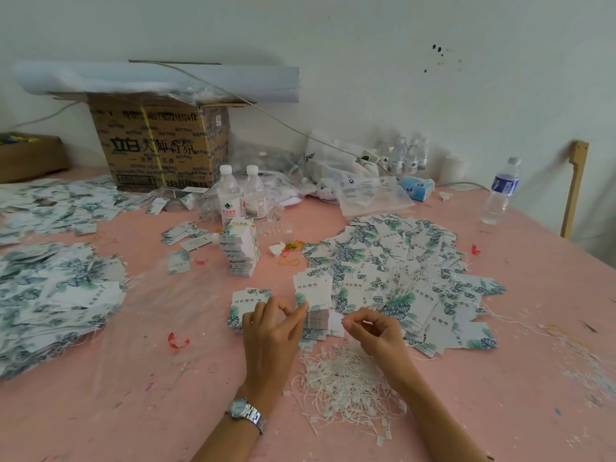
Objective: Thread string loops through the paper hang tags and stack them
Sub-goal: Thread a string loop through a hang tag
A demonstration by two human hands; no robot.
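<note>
The left hand is curled, and a tag is nipped at its near left edge between thumb and fingertips, just above a small stack in the middle of the desk. The right hand is curled too, thumb and forefinger pressed together just to the right of that tag. A string looks to be pinched there, though it is too fine to be made out. The string pile lies right under the wrists, within easy reach.

The step in hand is judged to be threading: the string end has to be brought to the tag's hole. The hole cannot be seen from here. The tag should be kept still and flat-faced, gripped well clear of the hole so the fingers are not in the way. The string is best held close to its tip, so that it is stiff enough to be pushed through rather than buckled. Only one string should be drawn from the tangle, or others will be dragged along. Once through, the loop should be pulled snug without the paper being torn. The tag can then be laid on the heap to the right, where strings already trail.
</note>
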